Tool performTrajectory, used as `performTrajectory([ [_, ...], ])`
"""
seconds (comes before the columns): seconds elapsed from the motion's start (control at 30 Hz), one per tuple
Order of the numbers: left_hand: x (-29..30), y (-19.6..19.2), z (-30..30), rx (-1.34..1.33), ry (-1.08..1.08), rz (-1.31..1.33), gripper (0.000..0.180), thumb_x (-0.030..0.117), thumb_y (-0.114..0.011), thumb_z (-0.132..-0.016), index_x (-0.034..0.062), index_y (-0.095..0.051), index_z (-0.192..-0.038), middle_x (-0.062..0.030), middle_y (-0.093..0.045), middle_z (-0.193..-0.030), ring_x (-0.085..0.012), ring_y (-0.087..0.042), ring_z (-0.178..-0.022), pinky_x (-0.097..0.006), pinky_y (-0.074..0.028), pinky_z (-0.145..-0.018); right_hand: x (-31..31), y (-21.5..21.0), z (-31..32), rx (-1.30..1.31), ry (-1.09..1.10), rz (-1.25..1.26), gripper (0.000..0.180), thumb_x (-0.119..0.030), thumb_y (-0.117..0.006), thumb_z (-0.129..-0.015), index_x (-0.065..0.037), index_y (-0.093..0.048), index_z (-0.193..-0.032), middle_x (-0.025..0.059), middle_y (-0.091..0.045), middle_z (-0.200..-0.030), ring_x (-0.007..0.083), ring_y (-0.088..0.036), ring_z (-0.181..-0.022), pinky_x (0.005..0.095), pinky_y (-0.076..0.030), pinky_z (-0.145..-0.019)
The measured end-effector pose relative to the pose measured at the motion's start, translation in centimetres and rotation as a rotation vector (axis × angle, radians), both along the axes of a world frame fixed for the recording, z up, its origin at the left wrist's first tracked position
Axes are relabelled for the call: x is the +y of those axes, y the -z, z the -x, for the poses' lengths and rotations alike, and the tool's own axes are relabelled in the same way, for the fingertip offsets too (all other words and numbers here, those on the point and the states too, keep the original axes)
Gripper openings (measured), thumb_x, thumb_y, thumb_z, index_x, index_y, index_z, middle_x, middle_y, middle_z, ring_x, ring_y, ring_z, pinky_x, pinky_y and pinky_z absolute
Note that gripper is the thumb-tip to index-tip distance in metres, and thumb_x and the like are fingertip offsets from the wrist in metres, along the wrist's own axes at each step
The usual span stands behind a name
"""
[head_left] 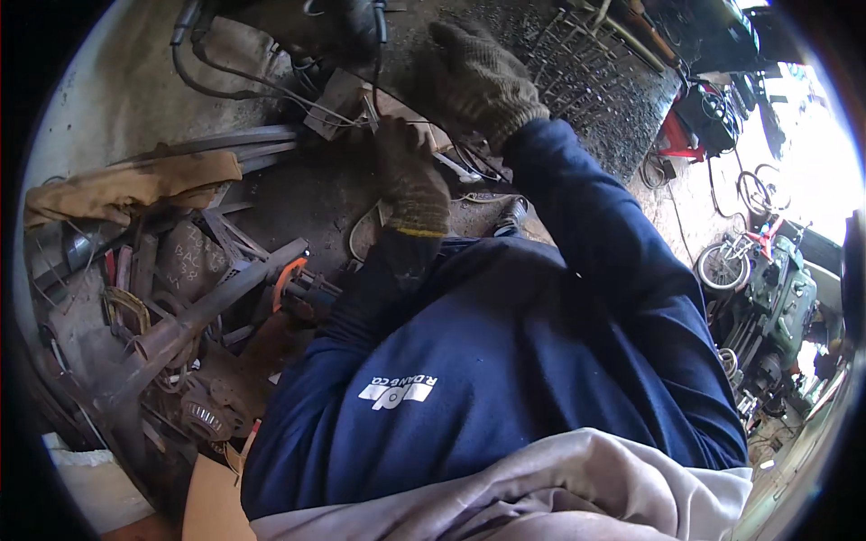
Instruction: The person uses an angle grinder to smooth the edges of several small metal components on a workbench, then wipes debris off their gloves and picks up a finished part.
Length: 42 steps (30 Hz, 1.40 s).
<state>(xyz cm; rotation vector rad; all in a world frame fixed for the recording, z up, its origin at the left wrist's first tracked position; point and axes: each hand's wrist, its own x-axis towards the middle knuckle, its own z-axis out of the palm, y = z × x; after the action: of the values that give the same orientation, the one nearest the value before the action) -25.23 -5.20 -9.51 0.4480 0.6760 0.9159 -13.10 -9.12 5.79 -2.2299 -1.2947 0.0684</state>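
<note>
Both my hands wear knitted work gloves and reach from dark blue sleeves toward the far side. My left hand is closed, with a thin, light-coloured strip rising from its fingertips; its kind is unclear. Just above it, a thin dark cable hangs down. My right hand lies over the near left part of a dark, gritty work surface. Its fingers blend into the shadow, so their grip is hidden. Between and below the hands run several loose cables.
Rods and a rake-like row of metal bars lie on the work surface. At left are a tan cloth, steel tubes and an angle grinder with an orange guard. A bicycle and green machine stand at right.
</note>
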Motion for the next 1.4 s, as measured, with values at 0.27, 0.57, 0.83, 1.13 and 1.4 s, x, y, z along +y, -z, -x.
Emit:
performTrajectory([
  [0.27, 1.6, 4.8, -3.4, -0.13, 0.093, -0.019, 0.037, 0.038, -0.063, -0.094, 0.0101, -0.065, -0.119, -0.0066, -0.068, -0.115, -0.023, -0.064, -0.101, -0.04, -0.053, -0.088, 3.2, 4.0, 0.0, -0.298, 0.273, 0.121, 0.048, -0.051, -0.054, -0.096, -0.009, -0.065, -0.115, 0.0162, -0.061, -0.125, 0.0381, -0.054, -0.121, 0.0512, -0.048, -0.098],
  [0.57, 0.4, -0.4, -5.2, -0.838, 0.45, 0.431, 0.056, 0.055, -0.049, -0.096, 0.0074, -0.066, -0.12, -0.0118, -0.067, -0.122, -0.0269, -0.064, -0.105, -0.041, -0.054, -0.089, -0.7, 2.5, 2.8, -0.251, 0.159, 0.174, 0.046, -0.05, -0.054, -0.094, -0.01, -0.07, -0.11, 0.0172, -0.06, -0.129, 0.0388, -0.056, -0.122, 0.0512, -0.048, -0.099],
  [0.83, 1.2, -0.5, -4.5, -0.445, 0.443, 0.36, 0.049, 0.051, -0.063, -0.09, 0.0065, -0.068, -0.11, -0.0095, -0.07, -0.115, -0.0271, -0.064, -0.108, -0.038, -0.052, -0.088, 3.5, 0.4, -1.4, -0.166, 0.104, 0.301, 0.045, -0.047, -0.054, -0.094, -0.009, -0.074, -0.106, 0.0191, -0.059, -0.133, 0.0381, -0.055, -0.126, 0.0513, -0.047, -0.101],
  [1.13, 1.1, -2.4, -3.7, -0.32, 0.338, 0.488, 0.053, 0.048, -0.067, -0.088, 0.0094, -0.067, -0.125, -0.0085, -0.068, -0.124, -0.0302, -0.063, -0.114, -0.047, -0.042, -0.108, 2.2, 2.8, -0.4, -0.125, 0.091, 0.333, 0.041, -0.044, -0.055, -0.094, -0.01, -0.074, -0.105, 0.017, -0.07, -0.108, 0.0372, -0.069, -0.101, 0.0495, -0.055, -0.088],
  [1.4, 1.4, -5.6, -3.1, -0.204, 0.38, 0.549, 0.065, 0.055, -0.047, -0.096, 0.0079, -0.052, -0.14, -0.0128, -0.057, -0.139, -0.032, -0.05, -0.131, -0.052, -0.039, -0.111, 5.2, -2.1, -0.4, 0.063, 0.098, -0.122, 0.046, -0.036, -0.06, -0.092, -0.007, -0.062, -0.128, 0.021, -0.066, -0.121, 0.0395, -0.062, -0.116, 0.048, -0.05, -0.098],
])
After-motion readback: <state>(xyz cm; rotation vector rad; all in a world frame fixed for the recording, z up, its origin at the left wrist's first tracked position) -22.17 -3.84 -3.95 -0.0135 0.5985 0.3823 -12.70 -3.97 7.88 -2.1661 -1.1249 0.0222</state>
